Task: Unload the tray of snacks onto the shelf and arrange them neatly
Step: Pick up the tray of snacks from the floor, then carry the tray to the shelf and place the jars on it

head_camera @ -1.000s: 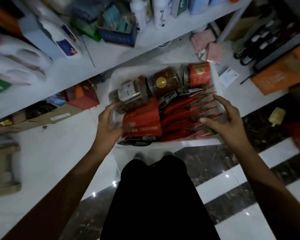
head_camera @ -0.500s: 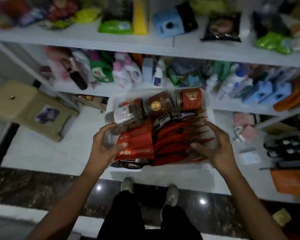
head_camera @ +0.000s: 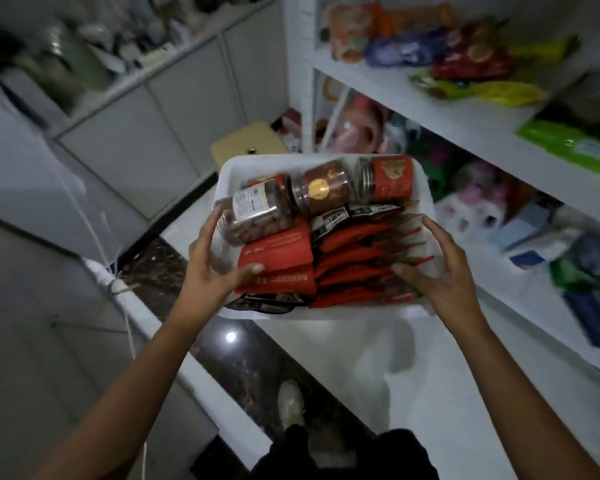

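Head view has the left hand [head_camera: 215,268] gripping the left side of the tray [head_camera: 343,314], with its fingers curled round the outer wall and its thumb laid inward on the red packets [head_camera: 278,268]. The right hand [head_camera: 440,271] clasps the right side the same way, fingers spread and bent over the rim and thumb pressing on the packet edges. Between them the tray hangs in the air at the centre of the frame, above the floor [head_camera: 430,393] and beside the shelf [head_camera: 465,128] that runs down the right side.

The step in hand looks like carrying the load to the shelf. It should go best with the tray kept level and both thumbs kept down. It then needs setting on a bare stretch of board before either hand lets go.

The tray looks full. Three jars [head_camera: 323,192] lie on their sides along its far edge, touching one another and free to roll if it tips. Red packets fill the near part, stacked flat on the left and standing on edge in a row on the right. A few black packets [head_camera: 357,213] are tucked between the jars and the red ones. Blurred bags [head_camera: 465,53] already sit on the shelf at the upper right.
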